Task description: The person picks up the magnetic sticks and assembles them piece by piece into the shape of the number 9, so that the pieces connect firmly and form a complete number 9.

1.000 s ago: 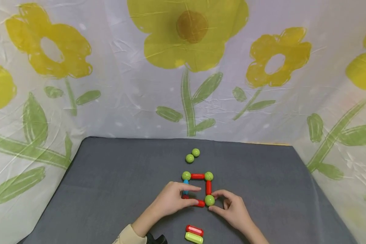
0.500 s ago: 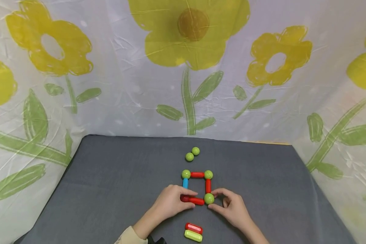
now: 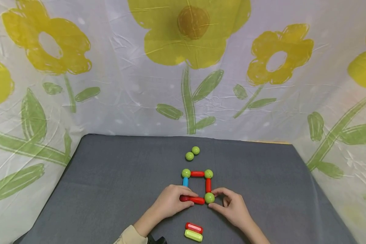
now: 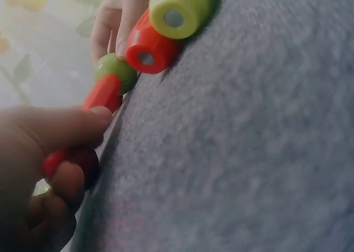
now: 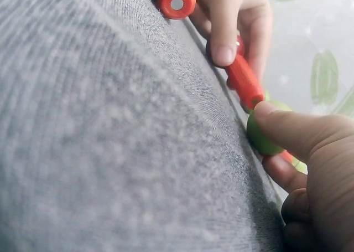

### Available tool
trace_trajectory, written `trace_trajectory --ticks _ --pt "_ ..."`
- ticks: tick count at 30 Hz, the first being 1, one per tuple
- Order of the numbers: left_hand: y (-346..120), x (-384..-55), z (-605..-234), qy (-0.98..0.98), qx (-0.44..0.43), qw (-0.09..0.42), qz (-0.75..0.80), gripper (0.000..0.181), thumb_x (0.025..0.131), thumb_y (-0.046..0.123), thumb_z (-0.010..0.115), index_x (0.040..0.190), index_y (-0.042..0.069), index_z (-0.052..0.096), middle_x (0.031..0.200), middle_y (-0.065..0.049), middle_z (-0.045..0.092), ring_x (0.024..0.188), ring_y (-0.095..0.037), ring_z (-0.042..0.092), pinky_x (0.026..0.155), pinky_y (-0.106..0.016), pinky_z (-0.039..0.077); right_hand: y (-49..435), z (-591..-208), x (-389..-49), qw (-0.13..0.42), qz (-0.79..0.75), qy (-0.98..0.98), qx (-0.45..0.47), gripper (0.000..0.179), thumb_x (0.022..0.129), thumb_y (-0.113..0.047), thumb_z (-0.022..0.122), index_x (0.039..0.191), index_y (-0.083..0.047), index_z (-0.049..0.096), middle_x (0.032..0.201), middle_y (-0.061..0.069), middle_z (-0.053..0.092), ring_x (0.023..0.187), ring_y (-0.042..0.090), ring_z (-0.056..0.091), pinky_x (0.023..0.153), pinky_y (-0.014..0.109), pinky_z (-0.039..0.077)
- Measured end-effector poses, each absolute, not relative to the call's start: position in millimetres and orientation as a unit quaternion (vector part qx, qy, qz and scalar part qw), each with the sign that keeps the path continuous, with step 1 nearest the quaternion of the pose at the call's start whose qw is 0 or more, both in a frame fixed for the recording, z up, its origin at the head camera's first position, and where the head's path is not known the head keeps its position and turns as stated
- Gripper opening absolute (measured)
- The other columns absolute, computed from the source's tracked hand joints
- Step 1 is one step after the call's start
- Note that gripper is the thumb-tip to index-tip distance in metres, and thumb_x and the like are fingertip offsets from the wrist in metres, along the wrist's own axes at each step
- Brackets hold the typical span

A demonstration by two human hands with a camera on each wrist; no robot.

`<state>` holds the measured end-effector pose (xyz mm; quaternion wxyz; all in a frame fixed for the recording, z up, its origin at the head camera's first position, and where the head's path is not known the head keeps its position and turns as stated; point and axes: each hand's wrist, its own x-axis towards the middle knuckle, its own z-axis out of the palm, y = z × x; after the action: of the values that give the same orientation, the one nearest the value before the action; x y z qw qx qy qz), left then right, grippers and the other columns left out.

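Observation:
Magnetic sticks and balls form a square on the table, seen in the head view. My left hand pinches the red ball at its near left corner, thumb and index finger partly covering it. From that ball a red stick runs right to a green ball, which my right hand holds between thumb and index finger. A blue stick makes the left side, its near end behind the left hand. Red sticks form the far side and right side, with green balls at both far corners.
Two loose green balls lie beyond the square. Nearer the person, a red stick and a yellow-green stick lie side by side. A flower-printed cloth hangs behind and beside the grey table.
My left thumb and index finger have closed in around the red ball, and more of the red stick shows. My right hand stays on the green ball. The head view has shifted slightly.

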<state>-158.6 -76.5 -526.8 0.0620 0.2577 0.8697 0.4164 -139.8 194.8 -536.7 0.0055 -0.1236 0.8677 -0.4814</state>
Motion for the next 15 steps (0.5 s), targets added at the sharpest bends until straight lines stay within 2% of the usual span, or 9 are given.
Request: trace_trajectory --ticks 6,12,15 --pt "-78.5 -160.4 -530.6 0.856 0.236 0.07 0.454 0.021 0.091 0.02 0.087 0.112 0.026 0.085 0.105 0.015 0.078 0.095 0.001 0.069 0.083 -0.024 0.057 194.7 -537.1 -139.6 0.007 -0.483 0.867 -0.122 0.035 0.078 -0.028 0.096 0.107 -0.026 0.076 0.084 -0.008 0.07 0.043 -0.002 0.035 0.043 0.02 0.031" --pt "-77.6 -159.4 -530.1 0.863 0.239 0.057 0.441 0.022 0.09 0.02 0.088 0.112 0.025 0.085 0.105 0.015 0.077 0.095 0.001 0.068 0.082 -0.024 0.056 194.8 -537.6 -140.2 0.006 -0.483 0.867 -0.122 0.035 0.078 -0.028 0.096 0.107 -0.025 0.076 0.081 -0.008 0.069 0.043 -0.002 0.034 0.043 0.02 0.031" --pt "-76.4 -158.4 -529.2 0.87 0.245 0.042 0.425 0.023 0.091 0.02 0.087 0.113 0.025 0.085 0.106 0.015 0.077 0.095 0.001 0.069 0.082 -0.024 0.057 195.1 -537.6 -140.0 0.005 -0.482 0.868 -0.123 0.035 0.078 -0.028 0.096 0.107 -0.026 0.076 0.085 -0.008 0.07 0.044 -0.002 0.035 0.043 0.019 0.031"
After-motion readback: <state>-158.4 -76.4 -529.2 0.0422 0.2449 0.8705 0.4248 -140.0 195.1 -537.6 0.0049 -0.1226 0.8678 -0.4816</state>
